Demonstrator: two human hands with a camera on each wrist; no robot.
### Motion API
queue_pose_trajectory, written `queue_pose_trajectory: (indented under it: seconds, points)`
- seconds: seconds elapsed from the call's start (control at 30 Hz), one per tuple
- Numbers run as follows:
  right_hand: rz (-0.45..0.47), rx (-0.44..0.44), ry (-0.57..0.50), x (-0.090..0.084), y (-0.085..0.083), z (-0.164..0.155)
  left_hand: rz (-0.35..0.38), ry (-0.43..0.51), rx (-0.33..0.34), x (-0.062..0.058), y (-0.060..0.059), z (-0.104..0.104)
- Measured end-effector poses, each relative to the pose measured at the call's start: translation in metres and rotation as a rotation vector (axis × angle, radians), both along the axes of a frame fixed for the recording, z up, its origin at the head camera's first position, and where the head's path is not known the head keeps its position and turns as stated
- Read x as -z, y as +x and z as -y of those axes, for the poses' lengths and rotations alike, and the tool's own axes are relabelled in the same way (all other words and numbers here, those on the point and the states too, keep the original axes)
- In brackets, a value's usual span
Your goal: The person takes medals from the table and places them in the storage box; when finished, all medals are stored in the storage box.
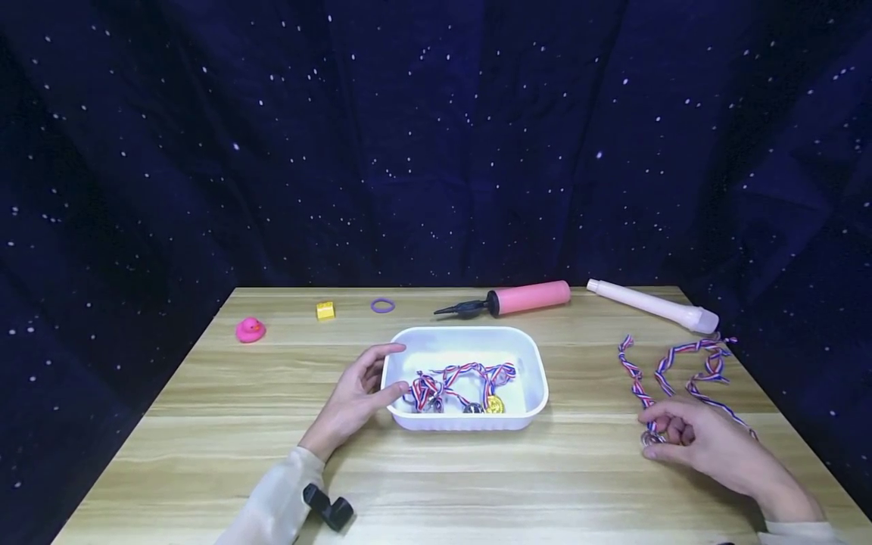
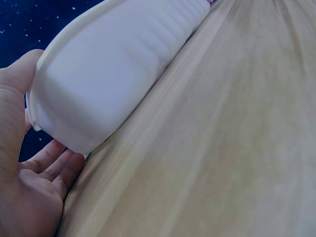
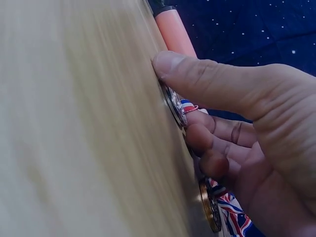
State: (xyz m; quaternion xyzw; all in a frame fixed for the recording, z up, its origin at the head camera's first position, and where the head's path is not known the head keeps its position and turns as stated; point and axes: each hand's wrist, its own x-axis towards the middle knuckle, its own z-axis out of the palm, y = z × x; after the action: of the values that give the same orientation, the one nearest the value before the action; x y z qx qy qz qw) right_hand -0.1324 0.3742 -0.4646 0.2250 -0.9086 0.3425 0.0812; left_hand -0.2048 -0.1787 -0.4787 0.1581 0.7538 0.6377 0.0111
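- At the right front of the desk (image 1: 477, 477), the right hand (image 1: 708, 443) lies over a cluster of medals (image 3: 174, 106); thumb and curled fingers pinch one disc against the wood, and a second disc shows lower down under the palm.
- From that hand the striped ribbons (image 1: 671, 371) trail away in loose loops toward the far right corner, lying flat on the desk.
- Handling, as judged: the discs look like small, hard, thin metal, sitting flush on the wood, so lifting by the edge is awkward; the ribbons are soft, limp and prone to tangle. The surest hold appears to be the ribbon just beside the disc, or the disc's rim once tipped up.
- At the desk's middle, the left hand (image 1: 357, 397) is relaxed and open, its fingers resting against the left end of the white tray (image 1: 538, 371), steadying rather than gripping it.
- The tray holds more medals on ribbons (image 1: 463, 386); it looks a light, thin plastic that would slide if pushed.
- Along the far edge lie a pink pump (image 1: 514, 299), a white tube (image 1: 650, 305), a purple ring (image 1: 383, 306), a yellow block (image 1: 325, 310) and a pink duck (image 1: 250, 330).
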Motion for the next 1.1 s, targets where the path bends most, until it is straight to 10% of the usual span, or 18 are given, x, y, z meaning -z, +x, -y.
queue_pose_trajectory:
  seconds: [0.77, 1.1]
  points:
    - [0.09, -0.008, -0.202, 0.004, -0.006, 0.013, -0.001, -0.001, -0.003, -0.001, 0.0, 0.0]
    - [-0.066, 0.046, -0.214, 0.009, -0.008, 0.019, 0.001, 0.007, 0.001, 0.001, 0.0, 0.001]
